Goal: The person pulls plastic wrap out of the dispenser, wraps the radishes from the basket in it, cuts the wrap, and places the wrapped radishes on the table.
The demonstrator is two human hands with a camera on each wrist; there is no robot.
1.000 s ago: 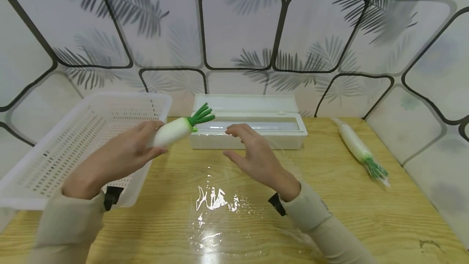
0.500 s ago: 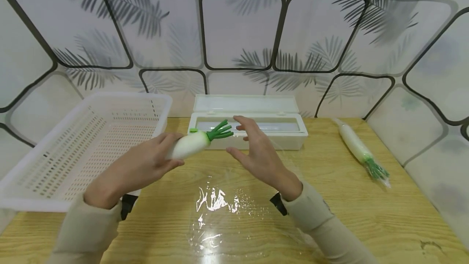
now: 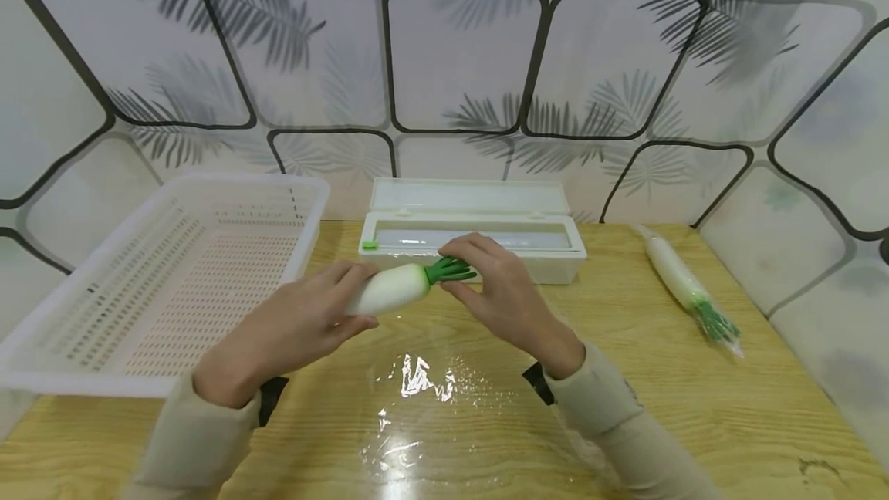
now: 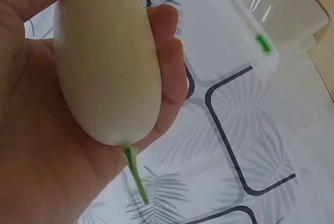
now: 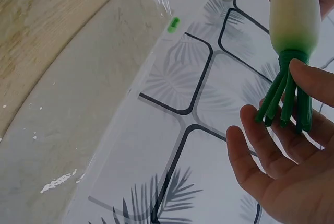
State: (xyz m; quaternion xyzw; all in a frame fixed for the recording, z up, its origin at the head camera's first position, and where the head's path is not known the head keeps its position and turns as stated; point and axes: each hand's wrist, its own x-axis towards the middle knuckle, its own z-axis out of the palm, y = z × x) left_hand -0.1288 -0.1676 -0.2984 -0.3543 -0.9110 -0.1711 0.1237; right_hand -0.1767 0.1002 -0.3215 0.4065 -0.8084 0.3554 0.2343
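Observation:
My left hand (image 3: 295, 326) grips a white radish (image 3: 391, 289) round its body, holding it above the table. Its thin root pokes out past the palm in the left wrist view. My right hand (image 3: 510, 295) is at the other end, with thumb and fingers on either side of the green leaf stalks (image 5: 287, 93). In the right wrist view the thumb lies over the stalks' base, with the other fingers loosely bent behind them. Below, a clear sheet of cling film (image 3: 417, 376) spreads over the table from a white dispenser box (image 3: 472, 257), whose lid stands raised.
A white perforated basket (image 3: 316, 230) stands at the left. Another radish (image 3: 684, 280), wrapped in clear film, lies on the table at the right. A green slider (image 3: 370, 244) sits at the left end of the box's front edge. A patterned sheet (image 3: 465, 60) stands behind.
My left hand has carried the radish rightward and slightly down from near the basket. My right hand has brought its thumb and fingers closer together about the leaf stalks.

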